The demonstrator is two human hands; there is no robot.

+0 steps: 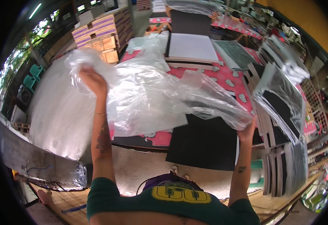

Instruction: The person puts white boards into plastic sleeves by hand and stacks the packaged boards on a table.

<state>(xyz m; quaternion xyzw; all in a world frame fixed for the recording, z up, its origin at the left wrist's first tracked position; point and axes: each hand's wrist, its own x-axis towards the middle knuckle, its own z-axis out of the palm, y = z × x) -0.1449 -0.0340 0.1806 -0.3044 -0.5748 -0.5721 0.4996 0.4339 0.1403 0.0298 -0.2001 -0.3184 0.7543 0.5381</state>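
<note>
Green shirt (134,205) foremost, clear plastic film (145,92) slants across the pink-covered table (162,139) from the left hand (93,81), gripping it bunched toward the left edge, to the right hand (247,132), closed on its near end beside the black sheet (205,144) overhanging the front edge

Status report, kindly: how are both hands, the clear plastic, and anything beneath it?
Left hand raised at bunched clear plastic, grip blurred. Right hand gripping plastic at right. Plastic spread over pink cover; black board partly beneath.
</note>
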